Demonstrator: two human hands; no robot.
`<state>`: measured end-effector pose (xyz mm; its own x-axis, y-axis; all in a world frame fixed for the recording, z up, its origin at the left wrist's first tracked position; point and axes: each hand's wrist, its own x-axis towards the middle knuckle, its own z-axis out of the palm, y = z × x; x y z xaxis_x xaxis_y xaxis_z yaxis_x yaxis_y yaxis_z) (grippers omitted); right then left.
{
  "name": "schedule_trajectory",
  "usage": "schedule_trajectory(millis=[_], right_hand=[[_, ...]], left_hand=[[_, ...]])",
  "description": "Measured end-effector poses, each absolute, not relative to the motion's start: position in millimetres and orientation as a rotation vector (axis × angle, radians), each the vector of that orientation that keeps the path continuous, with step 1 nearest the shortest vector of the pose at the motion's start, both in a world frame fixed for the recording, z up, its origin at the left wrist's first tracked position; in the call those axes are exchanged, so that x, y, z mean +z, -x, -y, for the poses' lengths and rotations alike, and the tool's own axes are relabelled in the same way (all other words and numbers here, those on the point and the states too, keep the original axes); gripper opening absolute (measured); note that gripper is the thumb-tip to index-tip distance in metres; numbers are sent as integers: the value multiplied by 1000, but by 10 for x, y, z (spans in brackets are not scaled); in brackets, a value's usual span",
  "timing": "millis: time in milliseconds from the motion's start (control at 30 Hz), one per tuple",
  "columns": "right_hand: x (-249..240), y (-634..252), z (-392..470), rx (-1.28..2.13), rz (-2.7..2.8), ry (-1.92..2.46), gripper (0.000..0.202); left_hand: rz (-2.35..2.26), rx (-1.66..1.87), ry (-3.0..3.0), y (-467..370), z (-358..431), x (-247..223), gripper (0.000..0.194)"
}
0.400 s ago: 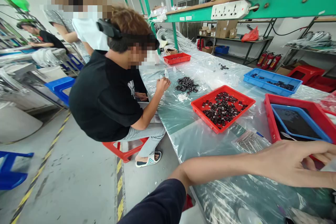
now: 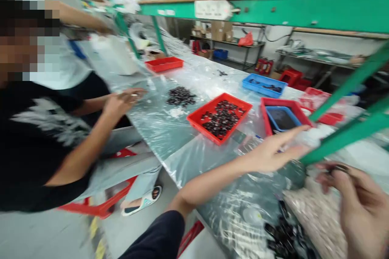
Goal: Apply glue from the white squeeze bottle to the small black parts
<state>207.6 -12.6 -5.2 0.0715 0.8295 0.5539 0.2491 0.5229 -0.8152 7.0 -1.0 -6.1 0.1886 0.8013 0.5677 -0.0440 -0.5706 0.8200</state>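
Observation:
My left hand (image 2: 273, 151) reaches across the table with its fingers around a translucent whitish object (image 2: 314, 135), blurred by motion. My right hand (image 2: 360, 202), at the right edge, pinches a small dark glossy piece (image 2: 339, 168) between thumb and fingers. Below the hands lies a heap of black glossy pieces (image 2: 285, 232). Beside that heap, under my right hand, is a clear bag of small pale parts (image 2: 316, 210). A round clear item (image 2: 252, 214) rests on the plastic-covered table left of the heap.
A red tray of dark pieces (image 2: 219, 117) stands mid-table, near another dark pile (image 2: 181, 96). Behind are a blue tray (image 2: 264, 85) and a red tray (image 2: 266, 107) holding a smaller blue one. A green post (image 2: 349, 139) slants beside my hands. A co-worker (image 2: 39, 141) sits at left.
The view has swung right, so my right hand, the black heap and the bag of pale parts now show. The co-worker appears closer at the left, with hands lower.

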Motion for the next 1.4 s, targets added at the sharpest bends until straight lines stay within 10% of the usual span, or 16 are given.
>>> schedule_trajectory(millis=[1000, 1400], right_hand=[[-67, -2018, 108, 1058, 1489, 655, 25], [-93, -2007, 70, 686, 1562, 741, 23]], left_hand=[[-638, 1781, -1397, -136, 19, -94, 34], [-604, 1795, -1138, -154, 8, -3, 41]])
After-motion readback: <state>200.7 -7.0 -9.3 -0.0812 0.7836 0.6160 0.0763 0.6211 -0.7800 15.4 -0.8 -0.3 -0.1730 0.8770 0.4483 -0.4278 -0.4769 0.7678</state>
